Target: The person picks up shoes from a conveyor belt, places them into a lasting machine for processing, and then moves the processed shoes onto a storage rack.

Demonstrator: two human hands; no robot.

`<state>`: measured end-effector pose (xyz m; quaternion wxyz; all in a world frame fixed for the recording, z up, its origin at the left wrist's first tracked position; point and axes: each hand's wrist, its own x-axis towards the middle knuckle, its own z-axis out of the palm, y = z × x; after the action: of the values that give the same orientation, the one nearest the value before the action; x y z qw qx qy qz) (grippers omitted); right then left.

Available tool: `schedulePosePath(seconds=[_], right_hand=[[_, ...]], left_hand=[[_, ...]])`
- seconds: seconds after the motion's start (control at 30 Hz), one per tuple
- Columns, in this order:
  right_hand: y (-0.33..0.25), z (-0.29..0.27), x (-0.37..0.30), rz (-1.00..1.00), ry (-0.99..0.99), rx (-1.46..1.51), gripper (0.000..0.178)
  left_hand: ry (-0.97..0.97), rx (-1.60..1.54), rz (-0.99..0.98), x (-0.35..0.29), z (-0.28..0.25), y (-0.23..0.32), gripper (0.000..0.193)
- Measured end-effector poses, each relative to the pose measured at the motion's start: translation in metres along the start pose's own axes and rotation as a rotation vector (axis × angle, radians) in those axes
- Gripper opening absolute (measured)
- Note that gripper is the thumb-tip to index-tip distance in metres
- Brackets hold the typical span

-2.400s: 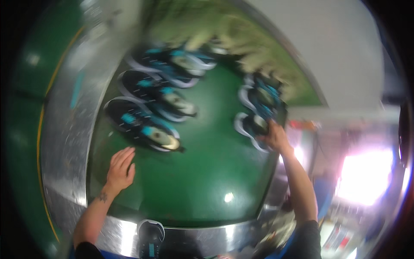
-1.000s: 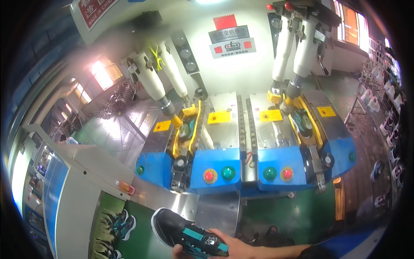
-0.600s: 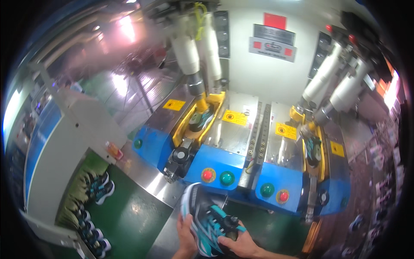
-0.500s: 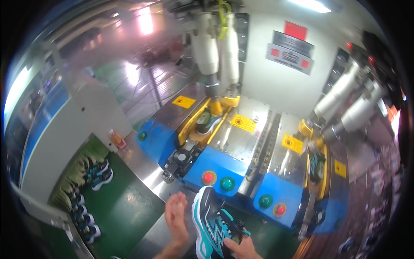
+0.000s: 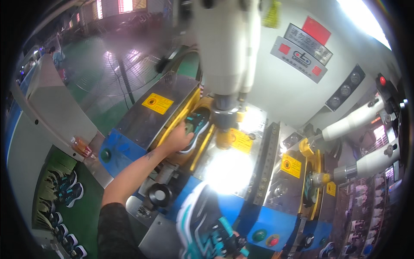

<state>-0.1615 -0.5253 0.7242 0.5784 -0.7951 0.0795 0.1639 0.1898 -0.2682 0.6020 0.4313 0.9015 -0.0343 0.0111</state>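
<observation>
A: Where is the left hand (image 5: 179, 138), and what is its grip doing?

B: Close to the centre, toward nine o'clock. Its fingers are curled on the cradled shoe (image 5: 200, 121), at the olive part. Presumably that is the easiest place to take hold, because the yellow-walled cradle (image 5: 176, 119) runs along the shoe's sides and would keep it from tipping.

A: Does the white cylinder (image 5: 221, 49) block it?

B: It stands at about two o'clock from that shoe, off to the side, which seems to leave room for the hand.

A: And the right hand (image 5: 236, 234)?

B: Between five and six o'clock, mostly hidden. Its grip appears to be around the near shoe (image 5: 202, 216), by the opening; how tightly, I can't tell. Held there, the toe is free and points toward eleven, with the pale sole edge toward nine.

A: Any others?

B: A shoe (image 5: 308, 185) sits in the second cradle (image 5: 318, 186), at four o'clock. More shoes (image 5: 74, 195) are at eight, grouped along one edge of a green surface (image 5: 88, 216), perhaps for easy reach.
</observation>
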Motion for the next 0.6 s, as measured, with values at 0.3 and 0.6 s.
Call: schedulePosePath(seconds=[0.3,0.6], right_hand=[[-0.056,0.015,0.086,0.136,-0.048,0.418,0.071],[-0.125,0.095,0.378,0.052,0.342,-0.346,0.060]], left_hand=[[0.035,-1.324,-0.270,-0.107,-0.130,0.009,0.057],[0.954,-0.942,-0.600,-0.410,-0.150,-0.069,0.062]])
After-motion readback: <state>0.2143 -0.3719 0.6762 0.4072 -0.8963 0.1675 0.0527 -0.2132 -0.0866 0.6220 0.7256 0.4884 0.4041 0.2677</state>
